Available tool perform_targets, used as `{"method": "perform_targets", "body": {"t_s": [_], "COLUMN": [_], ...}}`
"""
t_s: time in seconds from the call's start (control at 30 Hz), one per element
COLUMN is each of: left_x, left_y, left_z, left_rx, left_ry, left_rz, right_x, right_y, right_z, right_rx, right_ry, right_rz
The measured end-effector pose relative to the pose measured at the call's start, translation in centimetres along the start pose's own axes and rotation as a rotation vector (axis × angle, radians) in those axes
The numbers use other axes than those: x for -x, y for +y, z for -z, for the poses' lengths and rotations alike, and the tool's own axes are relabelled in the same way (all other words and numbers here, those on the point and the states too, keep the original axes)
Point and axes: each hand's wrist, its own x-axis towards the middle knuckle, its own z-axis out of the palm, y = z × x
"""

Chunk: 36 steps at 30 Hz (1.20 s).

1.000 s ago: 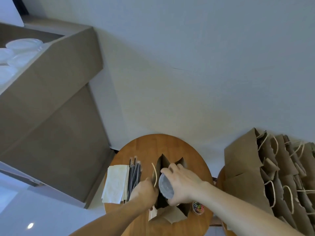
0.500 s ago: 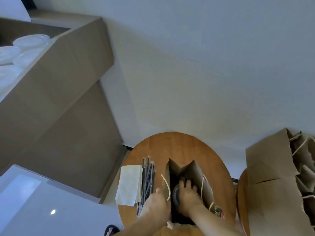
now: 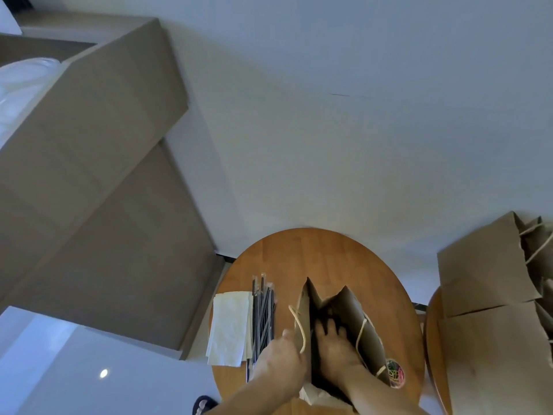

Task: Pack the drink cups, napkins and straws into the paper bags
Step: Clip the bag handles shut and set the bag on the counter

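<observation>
The paper bag [image 3: 344, 313] stood open on the round wooden table [image 3: 317, 259]. The left hand [image 3: 281, 360] gripped its left wall beside the cord handle. The right hand [image 3: 335, 345] reached deep inside; whether it clasped a cup I cannot tell, the interior was too dark. Straws [image 3: 263, 316] and napkins [image 3: 230, 327] lay just left of the bag.

A round wooden table [image 3: 314, 259] stood before a plain pale wall [image 3: 329, 115]. Left of the table rose a large grey-brown cabinet [image 3: 98, 187], touching the wall, with white plates [image 3: 21, 76] on its top. Near the right edge of the table lay a small container of colourful clips [image 3: 395, 373]. Below the table's left edge, a sandalled foot [image 3: 205, 404] showed on the pale floor [image 3: 59, 369].
</observation>
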Motion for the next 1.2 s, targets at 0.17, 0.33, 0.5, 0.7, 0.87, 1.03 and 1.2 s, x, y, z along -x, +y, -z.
{"method": "perform_targets", "body": {"t_s": [0.17,0.33,0.5,0.7,0.87,1.03,1.2], "left_x": [0.3,0.8,1.4,1.4,-0.2,-3.7,-6.9], "left_y": [0.4,1.5,1.4,-1.2,-6.3,-11.6,-14.8], "left_z": [1.0,2.3,2.5,5.3,9.2,12.0,11.8], "left_rx": [0.000,-0.073,-0.040,-0.039,-0.023,0.067,0.093], "left_ry": [0.010,0.142,0.032,-0.304,-0.055,0.086,0.038], "left_rz": [-0.017,-0.102,-0.127,-0.245,-0.064,0.100,0.121], "right_x": [0.7,3.9,8.3,9.4,5.4,-0.7,-5.5], "right_y": [0.0,-0.3,-0.5,-3.6,-10.7,-16.4,-17.1], "right_z": [1.4,5.5,11.4,16.4,15.5,9.9,3.5], "right_rx": [-0.164,-0.292,-0.477,-0.640,-0.683,-0.706,-0.686], "right_ry": [-0.028,0.011,0.282,0.501,0.363,0.059,-0.008], "right_rz": [-0.004,0.010,0.093,0.184,0.182,0.051,-0.124]}}
